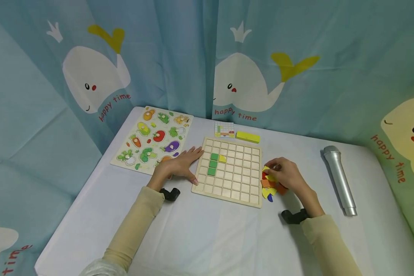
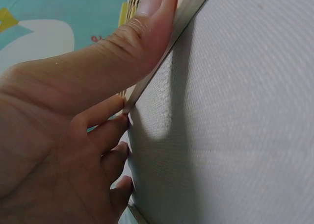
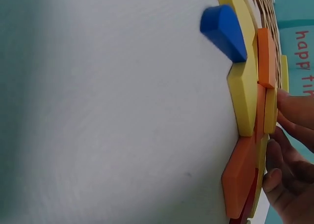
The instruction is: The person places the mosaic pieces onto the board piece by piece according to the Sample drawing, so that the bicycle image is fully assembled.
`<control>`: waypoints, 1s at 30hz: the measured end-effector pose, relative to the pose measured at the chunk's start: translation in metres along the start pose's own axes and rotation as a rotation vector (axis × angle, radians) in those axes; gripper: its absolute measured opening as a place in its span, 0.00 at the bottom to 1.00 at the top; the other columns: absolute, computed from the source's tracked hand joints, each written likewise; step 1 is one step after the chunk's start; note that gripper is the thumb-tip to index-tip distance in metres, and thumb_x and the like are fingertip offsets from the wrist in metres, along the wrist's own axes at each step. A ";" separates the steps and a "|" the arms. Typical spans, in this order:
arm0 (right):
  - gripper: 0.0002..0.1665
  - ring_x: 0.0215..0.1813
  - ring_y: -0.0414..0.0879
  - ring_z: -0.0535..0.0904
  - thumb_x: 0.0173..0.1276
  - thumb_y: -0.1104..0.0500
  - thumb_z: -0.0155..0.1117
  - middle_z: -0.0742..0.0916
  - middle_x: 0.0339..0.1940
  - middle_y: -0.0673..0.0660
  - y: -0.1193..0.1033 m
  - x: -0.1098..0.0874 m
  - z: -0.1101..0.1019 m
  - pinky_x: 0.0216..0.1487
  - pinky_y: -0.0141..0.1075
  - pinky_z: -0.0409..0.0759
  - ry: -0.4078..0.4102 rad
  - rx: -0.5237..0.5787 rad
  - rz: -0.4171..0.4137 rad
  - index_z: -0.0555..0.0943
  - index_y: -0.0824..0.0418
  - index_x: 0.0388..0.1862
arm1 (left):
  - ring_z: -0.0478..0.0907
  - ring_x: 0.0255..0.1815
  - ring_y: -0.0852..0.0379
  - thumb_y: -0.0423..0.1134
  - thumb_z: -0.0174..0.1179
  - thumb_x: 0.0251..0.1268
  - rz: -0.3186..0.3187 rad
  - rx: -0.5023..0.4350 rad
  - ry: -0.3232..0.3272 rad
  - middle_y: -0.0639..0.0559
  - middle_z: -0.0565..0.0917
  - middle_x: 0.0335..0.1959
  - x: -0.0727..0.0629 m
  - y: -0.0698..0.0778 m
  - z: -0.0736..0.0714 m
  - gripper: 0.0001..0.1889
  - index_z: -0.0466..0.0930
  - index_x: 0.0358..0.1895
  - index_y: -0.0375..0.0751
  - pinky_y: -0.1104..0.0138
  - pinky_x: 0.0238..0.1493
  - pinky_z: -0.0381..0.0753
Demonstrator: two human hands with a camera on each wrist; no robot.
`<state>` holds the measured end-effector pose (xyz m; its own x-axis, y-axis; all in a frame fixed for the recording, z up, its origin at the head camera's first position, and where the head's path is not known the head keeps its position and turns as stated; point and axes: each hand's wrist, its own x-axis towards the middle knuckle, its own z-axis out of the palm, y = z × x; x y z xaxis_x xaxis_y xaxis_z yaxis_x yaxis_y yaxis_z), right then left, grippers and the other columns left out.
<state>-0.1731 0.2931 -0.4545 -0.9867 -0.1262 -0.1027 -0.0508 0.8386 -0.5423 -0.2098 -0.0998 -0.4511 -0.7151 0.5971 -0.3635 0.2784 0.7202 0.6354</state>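
My left hand (image 1: pixel 181 166) is spread at the left side of a wooden grid board (image 1: pixel 242 197). In the left wrist view its thumb (image 2: pixel 152 33) rests on the board's edge, and the fingertips touch the side. Three green squares (image 1: pixel 212 164) and a yellow piece (image 1: pixel 222 158) with a curved side lie in the board's cells. My right hand (image 1: pixel 286 174) reaches over a pile of coloured pieces beside the board. Its fingertips touch a yellow piece (image 3: pixel 271 109); whether they pinch it is hidden. Orange pieces (image 3: pixel 240 177) and a blue piece (image 3: pixel 223 30) lie nearby.
A vegetable puzzle board (image 1: pixel 151 140) lies to the left. Behind the grid board are a small pattern card (image 1: pixel 224 129) and a yellow box (image 1: pixel 247 137). A silver microphone (image 1: pixel 340 182) lies at the right. Whale-print curtains (image 1: pixel 189 57) surround the white table (image 1: pixel 200 237).
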 end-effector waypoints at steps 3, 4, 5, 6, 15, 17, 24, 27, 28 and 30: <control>0.15 0.44 0.56 0.81 0.70 0.60 0.70 0.86 0.45 0.66 0.000 -0.001 0.000 0.44 0.44 0.81 0.000 0.012 0.007 0.83 0.69 0.49 | 0.29 0.87 0.49 0.47 0.81 0.50 0.005 0.009 -0.001 0.51 0.38 0.87 0.001 0.000 0.001 0.64 0.43 0.85 0.45 0.51 0.85 0.34; 0.15 0.44 0.56 0.81 0.69 0.60 0.70 0.86 0.44 0.66 0.000 -0.001 0.000 0.44 0.44 0.82 0.001 0.017 0.006 0.82 0.69 0.49 | 0.29 0.87 0.49 0.47 0.81 0.50 0.007 0.016 -0.002 0.51 0.38 0.87 0.001 0.000 0.001 0.64 0.43 0.85 0.45 0.51 0.86 0.34; 0.14 0.43 0.56 0.82 0.69 0.61 0.71 0.87 0.43 0.66 0.000 -0.002 0.000 0.44 0.43 0.82 0.003 0.022 0.004 0.82 0.69 0.48 | 0.29 0.87 0.49 0.47 0.81 0.50 0.010 0.020 -0.002 0.51 0.39 0.87 0.001 0.000 0.002 0.64 0.43 0.85 0.45 0.52 0.86 0.34; 0.14 0.43 0.55 0.82 0.69 0.61 0.71 0.87 0.42 0.66 0.000 -0.002 0.000 0.43 0.42 0.82 0.006 0.024 0.000 0.81 0.69 0.47 | 0.29 0.87 0.49 0.47 0.81 0.50 0.012 0.024 -0.002 0.51 0.39 0.87 0.002 0.000 0.002 0.64 0.43 0.85 0.44 0.52 0.86 0.34; 0.12 0.40 0.53 0.82 0.71 0.65 0.67 0.88 0.41 0.65 -0.004 -0.007 -0.005 0.42 0.39 0.81 0.022 0.042 -0.020 0.82 0.69 0.50 | 0.29 0.87 0.49 0.47 0.81 0.50 0.009 0.025 -0.003 0.51 0.38 0.87 0.001 0.001 0.001 0.64 0.43 0.85 0.44 0.52 0.85 0.34; 0.13 0.41 0.53 0.83 0.71 0.65 0.67 0.88 0.43 0.66 -0.005 -0.007 -0.005 0.42 0.38 0.81 0.026 0.053 -0.024 0.82 0.69 0.52 | 0.29 0.87 0.49 0.47 0.81 0.50 0.003 0.022 -0.004 0.51 0.38 0.87 0.000 0.002 0.000 0.64 0.43 0.85 0.44 0.51 0.85 0.34; 0.16 0.45 0.56 0.86 0.72 0.64 0.66 0.88 0.46 0.65 -0.014 -0.009 0.000 0.45 0.38 0.84 0.016 0.092 -0.034 0.83 0.67 0.57 | 0.29 0.87 0.49 0.47 0.81 0.50 -0.016 0.018 -0.003 0.52 0.38 0.87 -0.001 0.003 0.000 0.64 0.43 0.85 0.45 0.49 0.85 0.34; 0.16 0.43 0.54 0.85 0.73 0.64 0.66 0.88 0.46 0.64 -0.019 -0.009 0.002 0.45 0.37 0.84 -0.002 0.102 -0.040 0.83 0.67 0.57 | 0.29 0.87 0.48 0.47 0.81 0.50 -0.016 0.013 -0.001 0.52 0.38 0.87 -0.001 0.004 0.000 0.64 0.44 0.85 0.45 0.48 0.85 0.35; 0.16 0.43 0.53 0.84 0.73 0.64 0.66 0.87 0.45 0.64 -0.020 -0.009 0.002 0.44 0.36 0.84 -0.007 0.106 -0.043 0.82 0.66 0.57 | 0.29 0.87 0.48 0.47 0.81 0.50 -0.018 0.012 -0.001 0.52 0.38 0.87 -0.001 0.004 0.000 0.64 0.44 0.85 0.46 0.48 0.85 0.35; 0.16 0.42 0.52 0.84 0.73 0.64 0.66 0.87 0.44 0.63 -0.023 -0.008 0.003 0.43 0.35 0.83 -0.011 0.112 -0.053 0.83 0.66 0.57 | 0.30 0.87 0.48 0.47 0.81 0.50 -0.019 0.016 0.000 0.52 0.38 0.87 -0.001 0.004 0.000 0.64 0.44 0.85 0.46 0.47 0.85 0.35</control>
<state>-0.1630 0.2731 -0.4441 -0.9813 -0.1748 -0.0805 -0.0842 0.7662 -0.6370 -0.2079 -0.0976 -0.4480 -0.7205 0.5832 -0.3752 0.2750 0.7370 0.6174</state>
